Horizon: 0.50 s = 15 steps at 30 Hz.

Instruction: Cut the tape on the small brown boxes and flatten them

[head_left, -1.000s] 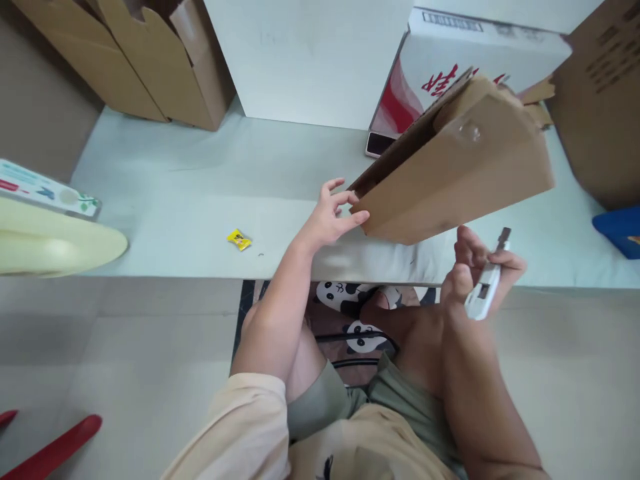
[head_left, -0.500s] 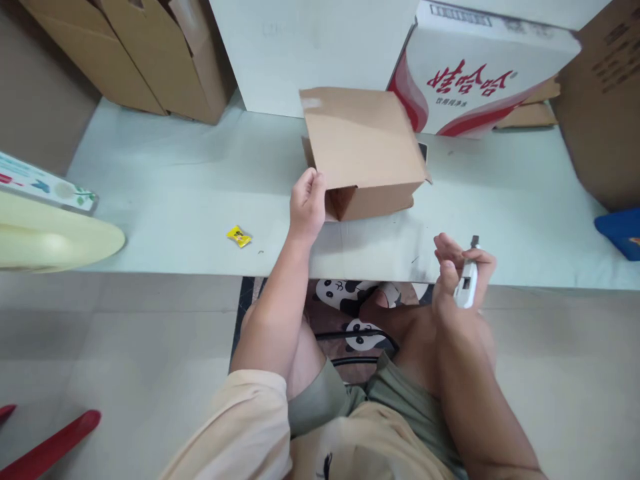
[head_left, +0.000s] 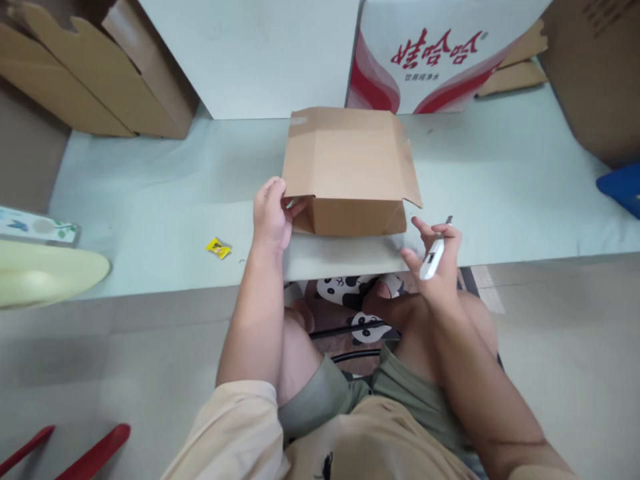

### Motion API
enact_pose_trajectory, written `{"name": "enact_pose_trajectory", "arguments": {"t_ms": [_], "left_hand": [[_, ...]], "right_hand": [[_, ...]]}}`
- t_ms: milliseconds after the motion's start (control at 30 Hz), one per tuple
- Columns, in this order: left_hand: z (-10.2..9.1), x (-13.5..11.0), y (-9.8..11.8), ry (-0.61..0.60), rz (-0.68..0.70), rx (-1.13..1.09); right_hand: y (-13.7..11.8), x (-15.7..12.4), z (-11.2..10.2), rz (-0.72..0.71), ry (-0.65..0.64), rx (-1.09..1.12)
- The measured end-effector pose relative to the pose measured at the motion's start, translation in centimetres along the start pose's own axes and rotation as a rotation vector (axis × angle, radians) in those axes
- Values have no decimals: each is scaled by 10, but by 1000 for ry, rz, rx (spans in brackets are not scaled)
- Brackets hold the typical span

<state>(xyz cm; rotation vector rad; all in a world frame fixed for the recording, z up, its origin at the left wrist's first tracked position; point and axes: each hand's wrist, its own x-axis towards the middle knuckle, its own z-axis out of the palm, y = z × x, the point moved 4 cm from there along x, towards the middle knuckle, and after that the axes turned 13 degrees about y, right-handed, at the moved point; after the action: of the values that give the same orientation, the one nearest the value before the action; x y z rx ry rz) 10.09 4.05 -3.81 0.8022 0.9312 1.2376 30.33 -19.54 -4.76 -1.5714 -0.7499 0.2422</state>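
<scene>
A brown cardboard box (head_left: 357, 160) stands on the pale green table, its side flaps spread at left and right. My left hand (head_left: 273, 213) pinches the box's left flap, with some fingers reaching into the open left side. Beyond the box's right front corner is my right hand (head_left: 440, 260), thumb and forefinger spread apart. A white utility knife (head_left: 433, 258) is tucked in that hand against the other fingers, its blade end pointing away from me. Left of my left hand lies a small yellow wrapped candy (head_left: 219, 248).
Behind the box stand a white panel (head_left: 270, 60) and a white-and-red carton (head_left: 435, 60). Folded cardboard (head_left: 115, 73) leans at the back left. A pale yellow rounded object (head_left: 55, 270) sits at the left edge, a blue object (head_left: 620, 190) at the right. Red legs (head_left: 97, 453) show on the floor.
The box has turned and sits squarer to me, its right flap now visible. My left hand's fingers have gone into its left side. My right hand has come nearer the box with the knife.
</scene>
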Motion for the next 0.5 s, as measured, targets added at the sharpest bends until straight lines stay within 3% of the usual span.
{"name": "enact_pose_trajectory", "arguments": {"t_ms": [133,267,500], "left_hand": [[5,-6,-3,-79,-71,20],[10,-12,-6,-110,-115,53],[20,-16,-6,-90,-1,84]], "right_hand": [[9,4,5,54,-29,-43],[4,6,3,5,10,-175],[1,3,-1,42,103,-317]]}}
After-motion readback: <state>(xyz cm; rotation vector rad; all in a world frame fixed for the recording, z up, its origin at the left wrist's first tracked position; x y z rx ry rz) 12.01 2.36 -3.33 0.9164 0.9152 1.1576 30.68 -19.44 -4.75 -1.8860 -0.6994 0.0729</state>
